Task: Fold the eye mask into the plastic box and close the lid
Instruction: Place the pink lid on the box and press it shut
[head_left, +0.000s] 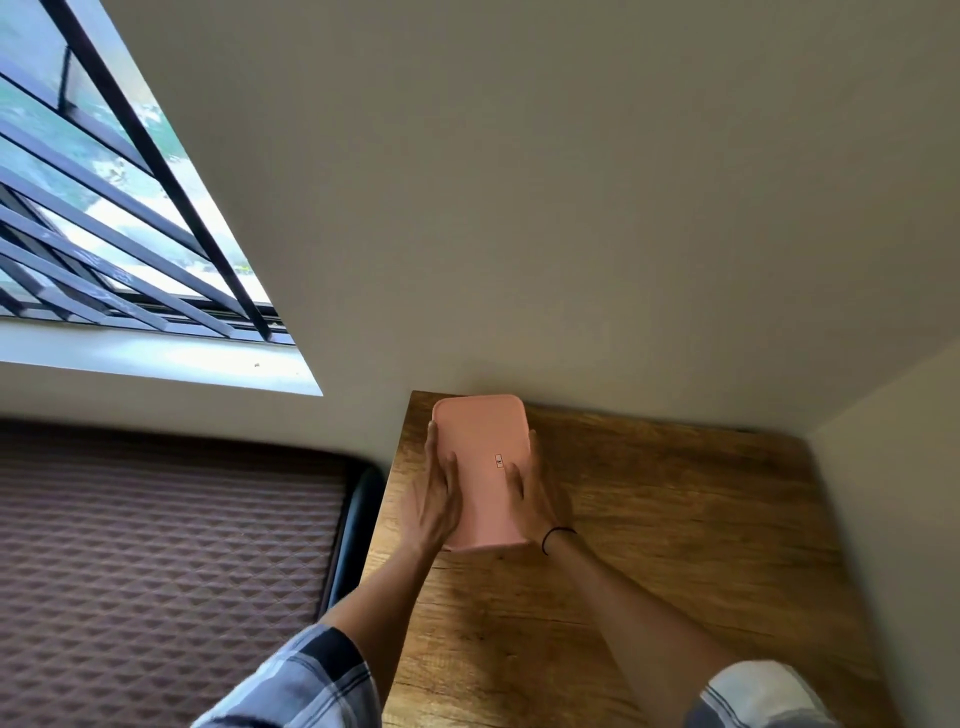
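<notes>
A pink plastic box (480, 441) lies on the wooden table (649, 519), near its far left corner by the wall. Its flat lid is on top and looks down, with a small label near the middle. My left hand (436, 493) rests on the lid's left side, fingers wrapped along that edge. My right hand (535, 493) holds the box's right side, fingers laid on the lid; a black band circles that wrist. The eye mask is not visible.
A beige wall runs behind the table and a second wall closes it off on the right. Left of the table lies a quilted brown mattress (156, 545) with a dark edge. A barred window (104, 208) is at upper left.
</notes>
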